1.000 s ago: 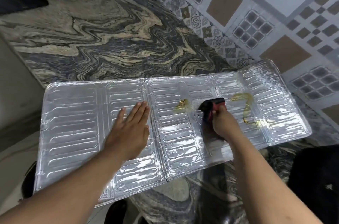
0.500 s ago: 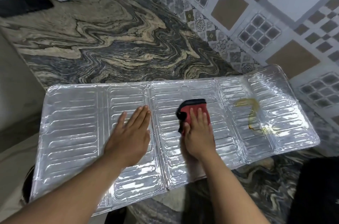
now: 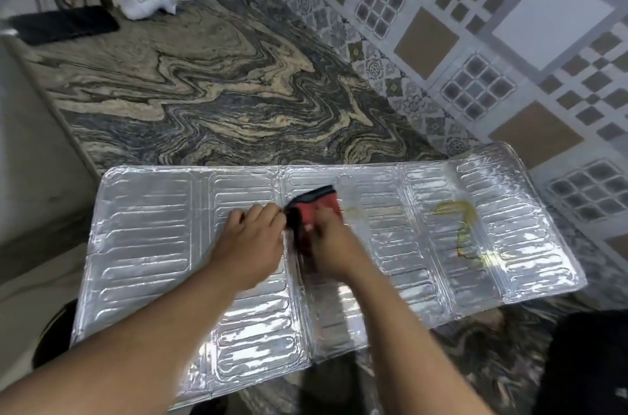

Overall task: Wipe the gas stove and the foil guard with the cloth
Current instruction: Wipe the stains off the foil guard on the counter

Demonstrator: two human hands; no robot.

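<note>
Ribbed foil guard [image 3: 142,244], red cloth [image 3: 321,207] crumpled

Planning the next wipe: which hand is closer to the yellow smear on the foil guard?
Right. The right hand is on the cloth, left of the yellow smear on the foil guard. The left hand sits farther left.

No writing, label, brand or number can be read on anything in view here.
</note>
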